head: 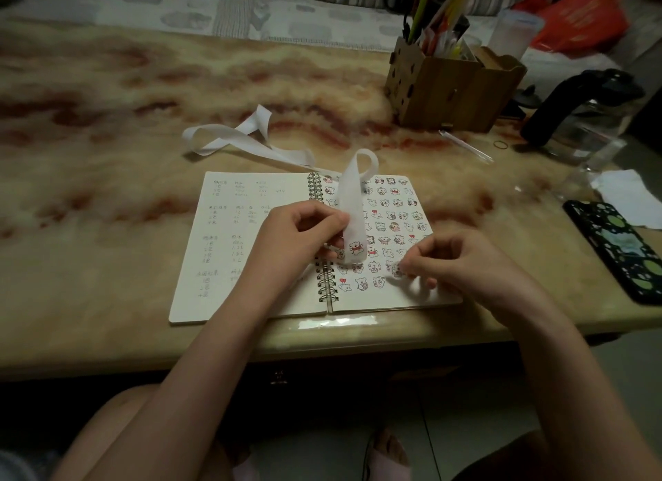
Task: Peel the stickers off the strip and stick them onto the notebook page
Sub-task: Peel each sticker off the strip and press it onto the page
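A: What are the hands doing?

B: The left hand [301,233] pinches the strip [353,197], which rises from its fingers and curls over above them. The right hand [462,262] grips a peeled sticker [397,270] between its fingertips, low over the page [387,299].

A: Is it down on the paper?

B: I can't tell. That spot is blurred, though it may be touching.

A: What might go wrong?

B: The rows just left of the right hand are packed tight, so a small drift would lap it over a neighbour. It could also cling to the fingertips and lift or crease on release. And the strip could sag below the left hand, so its next sticker [355,247] catches the page.
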The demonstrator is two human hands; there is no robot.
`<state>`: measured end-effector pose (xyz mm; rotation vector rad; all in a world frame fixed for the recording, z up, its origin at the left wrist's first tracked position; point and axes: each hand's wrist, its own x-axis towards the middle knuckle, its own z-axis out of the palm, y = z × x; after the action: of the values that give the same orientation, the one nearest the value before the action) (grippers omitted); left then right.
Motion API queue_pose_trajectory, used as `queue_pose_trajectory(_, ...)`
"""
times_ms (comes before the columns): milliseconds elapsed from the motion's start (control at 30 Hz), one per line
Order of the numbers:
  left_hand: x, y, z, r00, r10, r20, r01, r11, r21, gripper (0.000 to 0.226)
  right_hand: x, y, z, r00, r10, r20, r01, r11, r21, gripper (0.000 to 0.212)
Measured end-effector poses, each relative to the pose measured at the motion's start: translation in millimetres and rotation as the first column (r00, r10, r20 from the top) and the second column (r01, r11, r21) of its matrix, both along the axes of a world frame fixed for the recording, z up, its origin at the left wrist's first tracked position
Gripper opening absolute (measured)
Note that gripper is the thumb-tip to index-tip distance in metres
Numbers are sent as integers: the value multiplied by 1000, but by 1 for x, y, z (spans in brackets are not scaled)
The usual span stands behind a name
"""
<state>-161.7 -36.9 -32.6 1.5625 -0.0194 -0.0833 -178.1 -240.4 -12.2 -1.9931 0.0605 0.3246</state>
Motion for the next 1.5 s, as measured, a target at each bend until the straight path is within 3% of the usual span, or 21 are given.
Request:
queue_pose_trajectory(1000, 1, 0, -1, 1000, 0, 3, 0, 1000, -4, 10, 2, 1, -9, 998, -28, -56, 26, 999, -38, 5)
queue_pose_trajectory(1500, 1, 0, -2, 1000, 4, -3, -4, 1000, -3, 12, 3, 5, -15, 1000, -11, 6, 11, 992, -127, 12)
